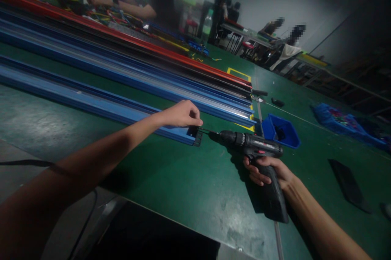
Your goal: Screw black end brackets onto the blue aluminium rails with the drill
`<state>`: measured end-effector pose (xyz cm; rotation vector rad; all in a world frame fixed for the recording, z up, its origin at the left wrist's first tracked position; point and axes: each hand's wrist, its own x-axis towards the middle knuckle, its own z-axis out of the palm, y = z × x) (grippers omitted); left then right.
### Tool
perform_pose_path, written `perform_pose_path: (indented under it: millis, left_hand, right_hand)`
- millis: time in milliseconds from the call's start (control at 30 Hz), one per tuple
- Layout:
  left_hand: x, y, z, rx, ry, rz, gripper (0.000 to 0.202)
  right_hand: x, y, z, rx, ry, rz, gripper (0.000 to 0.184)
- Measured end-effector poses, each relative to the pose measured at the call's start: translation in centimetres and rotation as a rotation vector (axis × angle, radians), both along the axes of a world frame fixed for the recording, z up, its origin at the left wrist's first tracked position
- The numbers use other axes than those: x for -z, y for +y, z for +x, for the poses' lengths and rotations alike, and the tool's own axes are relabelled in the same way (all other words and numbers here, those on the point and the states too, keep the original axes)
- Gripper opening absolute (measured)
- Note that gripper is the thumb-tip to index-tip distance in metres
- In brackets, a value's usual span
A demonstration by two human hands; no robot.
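My right hand (269, 172) is wrapped round the grip of a black cordless drill (256, 144), which points left with a long thin bit. The bit's tip meets a small black end piece (198, 137) at the end of a blue metal profile (100, 99). My left hand (185, 114) is at that same end, thumb and fingers pinched together just above the end piece. Whatever the pinch holds, if anything, is too small to make out.
More blue, black and red profiles (152, 58) lie side by side behind. A blue bin (281, 131) stands right of them, and a flat black piece (350, 186) lies farther right. Beyond the table's far side, a person's arm (134, 8) reaches over coloured parts.
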<state>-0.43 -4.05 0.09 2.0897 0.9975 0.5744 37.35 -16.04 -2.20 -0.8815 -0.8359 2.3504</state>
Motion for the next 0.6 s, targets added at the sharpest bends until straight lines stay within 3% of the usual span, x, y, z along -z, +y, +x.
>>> perform_pose_path:
  millis: [600]
  left_hand:
    - [0.06,0.01,-0.05,-0.005,0.021,0.01,0.032]
  right_hand:
    - [0.09,0.0,-0.07,0.004,0.042,-0.006,0.025]
